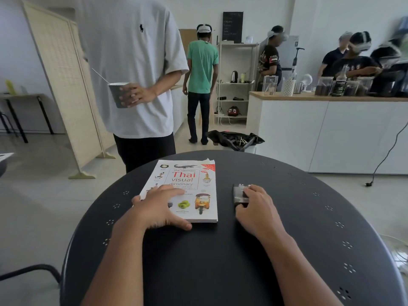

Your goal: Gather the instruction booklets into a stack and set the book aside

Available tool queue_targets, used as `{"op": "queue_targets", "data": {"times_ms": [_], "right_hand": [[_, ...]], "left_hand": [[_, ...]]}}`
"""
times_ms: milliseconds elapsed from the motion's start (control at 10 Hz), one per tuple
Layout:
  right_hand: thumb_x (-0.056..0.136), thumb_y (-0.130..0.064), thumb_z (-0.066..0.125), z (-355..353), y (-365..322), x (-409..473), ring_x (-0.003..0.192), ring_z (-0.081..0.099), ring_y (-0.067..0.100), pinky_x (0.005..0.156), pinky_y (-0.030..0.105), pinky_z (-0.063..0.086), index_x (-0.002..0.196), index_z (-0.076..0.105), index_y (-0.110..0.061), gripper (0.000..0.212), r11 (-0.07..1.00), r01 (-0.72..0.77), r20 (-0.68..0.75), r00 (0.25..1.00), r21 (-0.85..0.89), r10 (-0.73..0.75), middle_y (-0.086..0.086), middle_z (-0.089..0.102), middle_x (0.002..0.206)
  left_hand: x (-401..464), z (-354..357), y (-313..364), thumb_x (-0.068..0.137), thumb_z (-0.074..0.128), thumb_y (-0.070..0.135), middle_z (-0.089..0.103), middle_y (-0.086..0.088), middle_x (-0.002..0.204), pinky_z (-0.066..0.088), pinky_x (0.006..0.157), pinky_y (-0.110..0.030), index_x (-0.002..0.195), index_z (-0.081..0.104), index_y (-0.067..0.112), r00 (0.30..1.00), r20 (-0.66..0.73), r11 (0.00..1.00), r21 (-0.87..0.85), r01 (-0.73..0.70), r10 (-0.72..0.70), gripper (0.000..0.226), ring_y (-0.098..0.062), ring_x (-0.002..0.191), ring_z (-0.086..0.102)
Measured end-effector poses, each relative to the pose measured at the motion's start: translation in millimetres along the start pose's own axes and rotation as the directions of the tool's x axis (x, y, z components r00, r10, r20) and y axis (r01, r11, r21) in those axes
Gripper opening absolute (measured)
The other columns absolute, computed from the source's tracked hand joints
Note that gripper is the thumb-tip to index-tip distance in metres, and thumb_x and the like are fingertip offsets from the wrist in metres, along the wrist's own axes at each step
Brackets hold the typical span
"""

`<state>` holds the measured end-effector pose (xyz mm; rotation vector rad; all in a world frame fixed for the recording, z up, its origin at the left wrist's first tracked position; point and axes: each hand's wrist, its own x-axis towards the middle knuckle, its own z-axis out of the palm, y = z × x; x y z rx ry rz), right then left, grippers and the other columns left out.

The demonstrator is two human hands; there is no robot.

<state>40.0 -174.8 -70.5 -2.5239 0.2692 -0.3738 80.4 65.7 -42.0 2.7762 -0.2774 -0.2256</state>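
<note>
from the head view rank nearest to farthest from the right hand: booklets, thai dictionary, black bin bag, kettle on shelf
From the right hand:
1. booklets, under its fingers
2. Thai dictionary, to the left on the table
3. black bin bag, on the floor past the table
4. kettle, on the far shelf

Book (187, 186) cover reads "the ultimate Thai visual dictionary"; chalkboard (232, 26) writing illegible.

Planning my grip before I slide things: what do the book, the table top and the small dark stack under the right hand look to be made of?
Book: paperback, glossy printed cover, page edges visible.
Table top: probably painted metal, matte dark, with punched hole clusters.
Small stack under the right hand: looks like thin dark booklets with a slight sheen; mostly covered, so uncertain.
</note>
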Motion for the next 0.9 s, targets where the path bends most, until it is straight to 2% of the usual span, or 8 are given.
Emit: {"op": "queue_targets", "data": {"times_ms": [100, 200, 300, 500, 700, 900], "right_hand": [[0.090, -0.019, 0.055, 5.9, -7.6, -2.8, 0.123, 0.053, 0.021, 0.089, 0.021, 0.039, 0.138, 0.057, -0.010, 0.049, 0.999, 0.045, 0.042, 0.998, 0.019, -0.046, -0.001, 0.042, 0.152], [0.091, -0.021, 0.056, 5.6, -14.6, -6.2, 0.131, 0.049, 0.020, 0.099, 0.025, 0.040, 0.144, 0.051, -0.012, 0.054, 0.997, 0.073, 0.066, 0.995, 0.030, -0.075, 0.000, 0.041, 0.153], [0.090, -0.021, 0.057, 6.0, -17.3, -8.9, 0.129, 0.050, 0.020, 0.099, 0.025, 0.041, 0.140, 0.055, -0.013, 0.050, 0.994, 0.098, 0.069, 0.992, 0.055, -0.102, 0.001, 0.046, 0.150], [0.090, -0.022, 0.056, 10.2, -18.7, -11.3, 0.135, 0.046, 0.019, 0.105, 0.030, 0.041, 0.144, 0.048, -0.016, 0.055, 0.991, 0.104, 0.070, 0.991, 0.082, -0.110, -0.002, 0.042, 0.154], [0.089, -0.022, 0.057, 12.3, -15.6, -10.9, 0.137, 0.043, 0.018, 0.110, 0.029, 0.039, 0.147, 0.044, -0.014, 0.060, 0.989, 0.100, 0.061, 0.992, 0.110, -0.107, -0.002, 0.041, 0.155], [0.092, -0.029, 0.060, 6.1, -18.0, -13.9, 0.143, 0.035, 0.018, 0.110, 0.028, 0.036, 0.158, 0.019, -0.015, 0.079, 0.989, 0.078, 0.009, 0.997, 0.127, -0.080, -0.001, 0.026, 0.162]], "left_hand": [[0.9, -0.2, -2.0, 0.059, 0.082, 0.069, 0.019, 0.016, 0.166, 0.009, 0.117, -0.049, 0.152, 0.034, 0.048, 1.000, -0.010, 1.000, 0.002, -0.011, 0.011, 0.107, -0.014, 0.153, 0.014], [2.1, -1.2, -2.5, 0.063, 0.081, 0.068, 0.018, 0.016, 0.167, 0.007, 0.120, -0.050, 0.152, 0.033, 0.047, 1.000, -0.010, 1.000, -0.003, -0.014, 0.014, 0.104, -0.013, 0.154, 0.012], [4.8, 1.3, -4.0, 0.064, 0.079, 0.069, 0.017, 0.016, 0.167, 0.004, 0.121, -0.052, 0.152, 0.032, 0.048, 1.000, -0.015, 1.000, -0.019, -0.015, 0.014, 0.103, -0.013, 0.155, 0.008], [9.4, 5.6, -1.2, 0.069, 0.076, 0.069, 0.012, 0.014, 0.169, 0.001, 0.121, -0.055, 0.154, 0.028, 0.047, 1.000, 0.001, 1.000, -0.017, -0.016, 0.016, 0.100, -0.018, 0.157, -0.002], [9.2, 6.7, -0.6, 0.067, 0.078, 0.068, 0.016, 0.013, 0.168, 0.002, 0.121, -0.055, 0.153, 0.031, 0.047, 1.000, -0.014, 0.999, -0.028, -0.018, 0.018, 0.100, -0.017, 0.156, 0.003], [4.8, 4.5, 6.4, 0.063, 0.081, 0.067, 0.023, 0.013, 0.167, 0.000, 0.122, -0.054, 0.150, 0.038, 0.045, 0.997, -0.073, 0.998, -0.050, -0.022, 0.019, 0.099, -0.016, 0.156, 0.007]]}}
